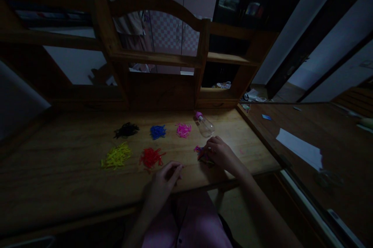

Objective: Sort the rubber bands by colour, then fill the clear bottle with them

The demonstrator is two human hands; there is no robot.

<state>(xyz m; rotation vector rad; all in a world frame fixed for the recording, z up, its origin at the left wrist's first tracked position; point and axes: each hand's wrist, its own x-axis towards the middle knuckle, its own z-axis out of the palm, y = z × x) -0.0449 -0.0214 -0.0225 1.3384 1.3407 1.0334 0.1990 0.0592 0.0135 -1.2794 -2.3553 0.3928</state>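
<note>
Several small piles of thin rubber bands lie on the wooden desk: black bands [126,130], blue bands [157,131], pink bands [183,130], yellow bands [117,157] and red bands [151,158]. My right hand [218,151] reaches down into a mixed-colour pile of bands [207,160], its fingers pinched on some of them and hiding part of the pile. Near the front edge, right of the red pile, my left hand [166,179] rests with curled fingers closed together. Whatever it may hold is too dark to make out. A clear plastic bottle [206,126] with a pink top lies just beyond my right hand.
A wooden shelf unit [157,59] rises along the back of the desk [72,143]. To the right stands a second brown surface [262,135] with white paper [300,147], a small blue card [266,117] and a clear glass-like object [328,179]. The room is dim.
</note>
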